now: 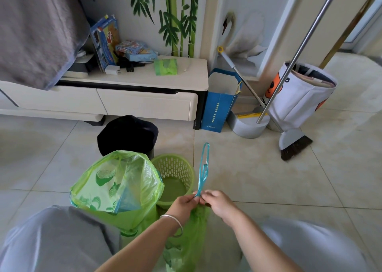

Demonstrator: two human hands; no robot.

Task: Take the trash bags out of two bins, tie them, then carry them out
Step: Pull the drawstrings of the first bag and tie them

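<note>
A green trash bag (pixel 192 234) hangs gathered below my hands, out of its bin. My left hand (pixel 184 204) and my right hand (pixel 219 204) both pinch its neck, and its blue drawstring (pixel 203 168) stands up in loops above my fingers. Just behind my hands sits an empty green lattice bin (pixel 175 174). To the left, a second green trash bag (pixel 117 187) lines another bin, its mouth open, with a blue item inside. A black bin bag (pixel 128 133) lies further back.
A low white TV cabinet (pixel 134 98) runs along the wall, with boxes and a green tissue pack on top. To its right stand a blue paper bag (pixel 219 104), a dustpan with broom (pixel 293 143) and a white fabric basket (pixel 299 98). My knees frame the bottom.
</note>
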